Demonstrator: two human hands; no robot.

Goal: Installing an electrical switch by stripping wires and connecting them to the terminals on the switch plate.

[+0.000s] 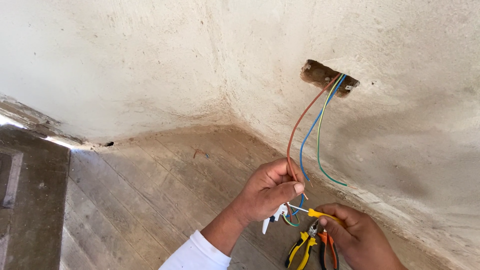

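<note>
Largest in view, we see a rough plastered wall (150, 65) filling the upper frame, meeting a worn plank floor (150, 195) across the lower left. In the upper right of the frame a wall box opening (327, 77) is cut into the plaster. From it three wires hang down: a brown wire (300, 122), a blue wire (311, 131) and a green-yellow wire (319, 145).

At lower centre our left hand (267, 192) has its fingers closed around the brown wire, with a small white fitting (272, 217) showing below the palm. Our right hand (357, 235), lower right, grips a yellow-handled screwdriver (320, 214), its tip at the fitting. Two pairs of pliers (312, 247) lie on the floor just beneath.

We judge the wires light, springy and rather slick in their insulation, so best pinched near the free end; bared copper bends and breaks easily.
</note>
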